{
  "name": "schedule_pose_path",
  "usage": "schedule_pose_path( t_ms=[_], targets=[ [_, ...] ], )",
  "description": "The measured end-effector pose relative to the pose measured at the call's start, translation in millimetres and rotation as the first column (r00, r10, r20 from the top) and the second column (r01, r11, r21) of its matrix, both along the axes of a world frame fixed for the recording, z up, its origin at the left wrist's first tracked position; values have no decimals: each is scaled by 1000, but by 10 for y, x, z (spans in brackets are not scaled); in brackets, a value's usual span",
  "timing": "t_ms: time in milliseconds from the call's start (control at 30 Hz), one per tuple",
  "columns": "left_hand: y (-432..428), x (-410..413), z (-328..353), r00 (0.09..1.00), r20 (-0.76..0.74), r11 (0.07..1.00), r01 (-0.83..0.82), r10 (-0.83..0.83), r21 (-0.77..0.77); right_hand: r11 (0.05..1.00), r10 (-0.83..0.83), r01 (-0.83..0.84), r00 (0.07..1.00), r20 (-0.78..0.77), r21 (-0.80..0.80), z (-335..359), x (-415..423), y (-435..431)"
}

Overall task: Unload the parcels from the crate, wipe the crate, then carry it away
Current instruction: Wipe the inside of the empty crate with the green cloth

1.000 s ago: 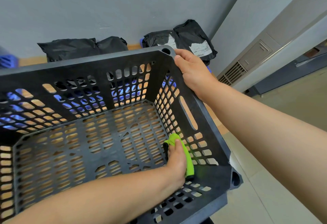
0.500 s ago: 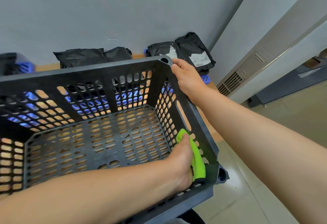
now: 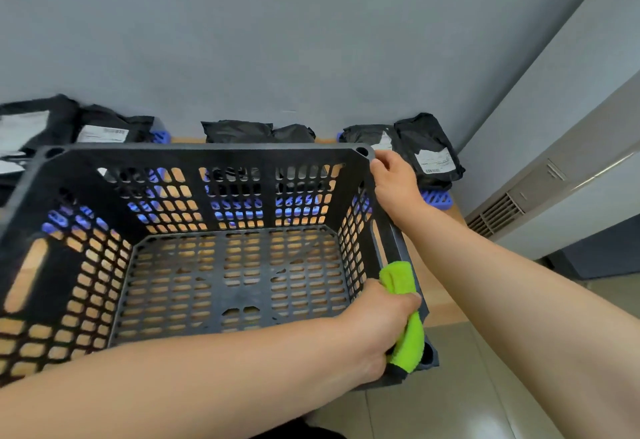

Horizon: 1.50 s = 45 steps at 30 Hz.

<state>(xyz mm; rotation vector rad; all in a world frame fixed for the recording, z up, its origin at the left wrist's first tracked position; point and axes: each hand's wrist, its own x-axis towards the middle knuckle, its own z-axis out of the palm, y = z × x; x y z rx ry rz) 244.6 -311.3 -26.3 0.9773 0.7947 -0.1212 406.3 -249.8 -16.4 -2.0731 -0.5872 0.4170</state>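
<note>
The black perforated crate (image 3: 207, 149) sits in the lower middle of the view on a wooden surface (image 3: 441, 310), with no parcels inside it; the wood shows through its slotted floor. The left hand (image 3: 377, 321) reaches across the crate to its 4 o'clock corner, fingers curled round a bright green cloth (image 3: 410, 341) and pressing it against the right-hand rim. The right hand (image 3: 394, 182) grasps the rim at the 1 o'clock corner, its fingers wrapped over the outer edge. Black parcel bags lie along the grey wall beyond the crate: one pair (image 3: 239, 132) at 12 o'clock, a labelled pair (image 3: 433, 147) at 2 o'clock resting on a blue plastic tray (image 3: 436, 199), and more (image 3: 38, 123) at 10 o'clock. A vent grille (image 3: 498, 215) is at 3 o'clock.
</note>
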Motion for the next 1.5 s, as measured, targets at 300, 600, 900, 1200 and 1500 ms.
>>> schedule_pose_path(
  t_ms=[300, 600, 900, 1200, 1500],
  targets=[
    [283, -384, 81, 989, -10, 953, -138, 146, 271, 990, 65, -7, 909, 412, -141, 73, -70, -32],
    [1120, -885, 235, 982, 156, 732, -186, 110, 655, 957, 260, -289, 817, 515, -25, 118, -605, 61],
    [2178, -1364, 147, 971, 205, 631, -238, 126, 738, 911, 373, -146, 694, -616, 387, -145, -1838, 756],
    [2783, -1536, -64, 1000, 8, 441, -20, 29, 897, 881, 422, -123, 644, -639, 457, -299, -2438, 1352],
    [2995, -1323, -60, 959, 12, 501, 138, -284, 854, 867, 37, 305, 748, -663, 393, -374, -2250, 1350]
  ],
)
